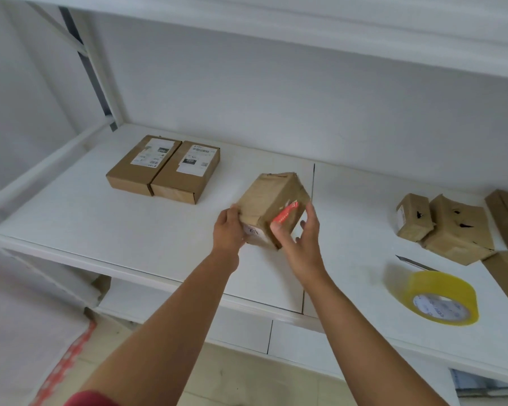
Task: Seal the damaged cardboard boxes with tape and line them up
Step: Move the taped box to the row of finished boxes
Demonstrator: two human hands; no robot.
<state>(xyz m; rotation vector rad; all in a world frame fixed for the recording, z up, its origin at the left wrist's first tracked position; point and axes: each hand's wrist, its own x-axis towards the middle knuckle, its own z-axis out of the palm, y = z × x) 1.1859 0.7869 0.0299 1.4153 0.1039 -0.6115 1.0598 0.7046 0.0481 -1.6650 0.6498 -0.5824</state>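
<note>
Both hands on one item: left hand (228,230) curls its grip round the near-left lower corner of a taped cardboard box (272,208); right hand (301,244) has fingers spread fairly wide, thumb laid along the near face and fingertips at the right face, cradling rather than pinching.

Head view, contents of the white shelf (100,224):

Taped cardboard box: brown, wrapped in glossy tape, tilted on one edge, near the middle of the shelf, just left of the seam between the two shelf boards. Carries a red strip (286,213) on the near face and a white label (252,230) low on the left, partly hidden by the left hand.

Two flat cardboard boxes: left flat box (138,167) and right flat box (185,174), side by side and touching, toward the back-left corner of the shelf, each with a white shipping label on top. Well apart from the held box.

Damaged boxes: small crumpled box (414,216) touching a larger crumpled box (458,232), both with dark tears, toward the right edge of the shelf. More cardboard is cut off by the frame at far right.

Roll of yellow tape (440,297): lying near the front edge, right of the hands, with a dark pointed tool (414,262) just behind it, type not clear.
</note>
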